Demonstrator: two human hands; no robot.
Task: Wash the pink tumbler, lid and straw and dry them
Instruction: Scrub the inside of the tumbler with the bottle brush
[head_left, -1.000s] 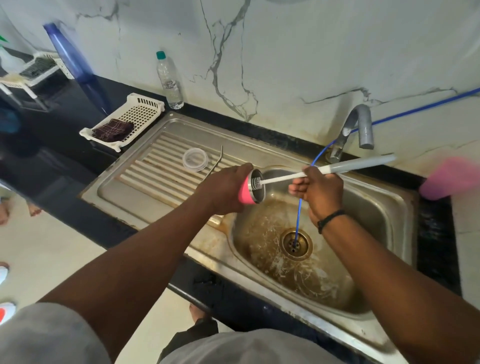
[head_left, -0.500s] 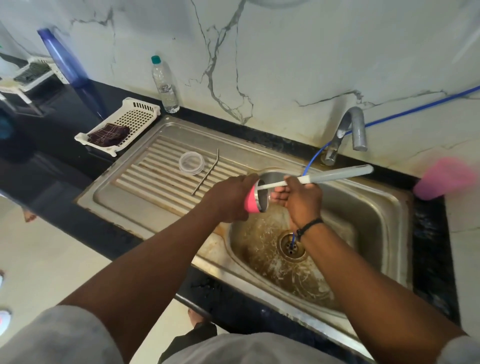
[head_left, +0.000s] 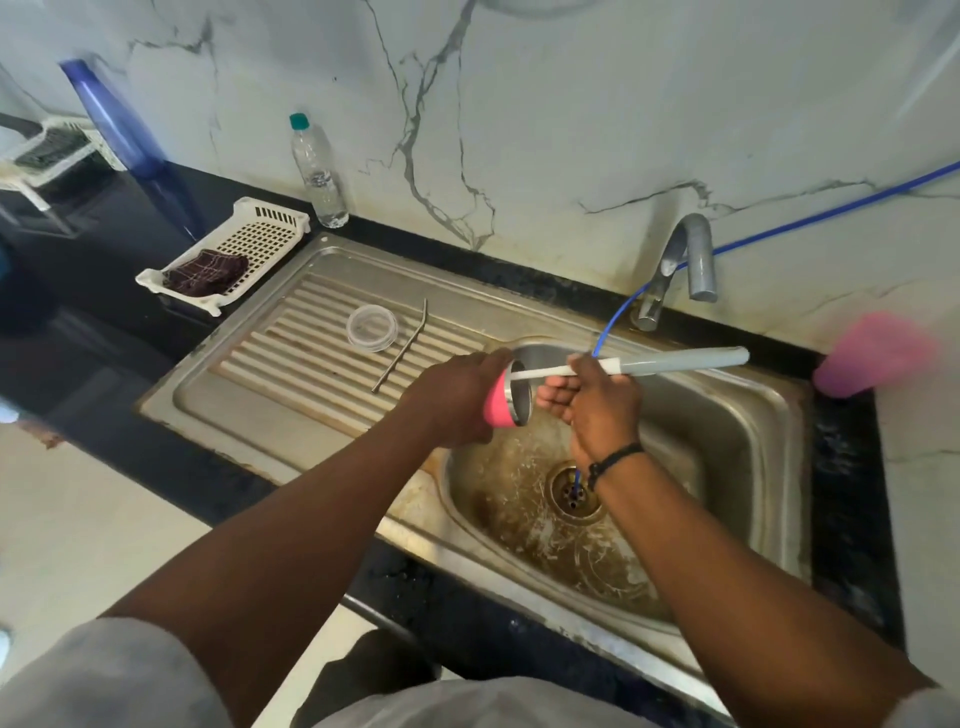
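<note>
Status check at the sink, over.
Left hand grips pink tumbler over basin. Right hand holds brush, head inside tumbler. Lid and straw wait on drainboard. Nothing blocking.

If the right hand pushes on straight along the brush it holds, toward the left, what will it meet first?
Most likely the steel rim of the pink tumbler, which the left hand holds sideways over the sink. The right hand grips the bottle brush, whose head is already inside; depth is hard to judge.

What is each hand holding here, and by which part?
The left hand grips the pink tumbler around its body, mouth facing right. The right hand grips the bottle brush on its handle, near the thin stem end.
</note>
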